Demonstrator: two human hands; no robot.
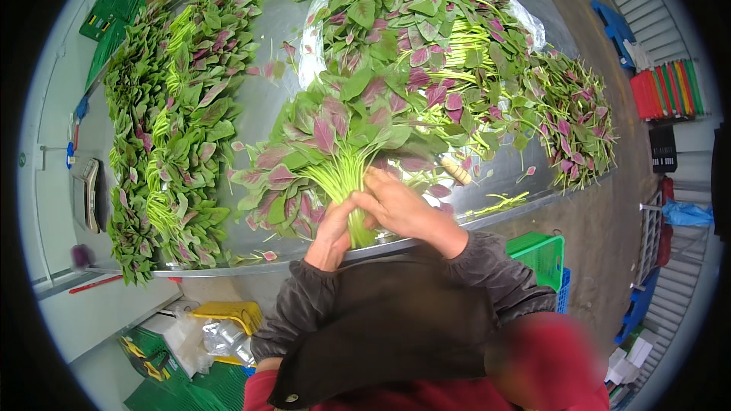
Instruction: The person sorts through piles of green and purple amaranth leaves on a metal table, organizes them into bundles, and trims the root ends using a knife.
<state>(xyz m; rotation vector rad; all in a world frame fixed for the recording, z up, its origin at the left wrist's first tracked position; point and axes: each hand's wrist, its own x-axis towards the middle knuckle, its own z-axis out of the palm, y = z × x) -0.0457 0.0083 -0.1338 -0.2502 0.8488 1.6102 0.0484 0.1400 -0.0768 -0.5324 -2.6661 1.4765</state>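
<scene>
My left hand [333, 231] and my right hand [400, 202] grip the pale green stems of a bunch of red-and-green amaranth greens [342, 174] at the near edge of a metal table [260, 97]. Its leaves fan out away from me. Beyond it, a large heap of the same greens [400, 23] lies on clear plastic sheeting [311, 51]. Rows of bundled greens [200, 142] line the table's left side. A looser pile [577, 120] lies at the right. A tool's wooden handle [456, 171] shows just beyond my right hand, its other end hidden by leaves.
The table's raised metal rim [497, 217] runs before me. Cut stems [502, 202] lie near it. A scale [85, 194] stands at the far left. Below are a green crate [537, 257] at the right and a yellow crate [228, 313] holding plastic at the left.
</scene>
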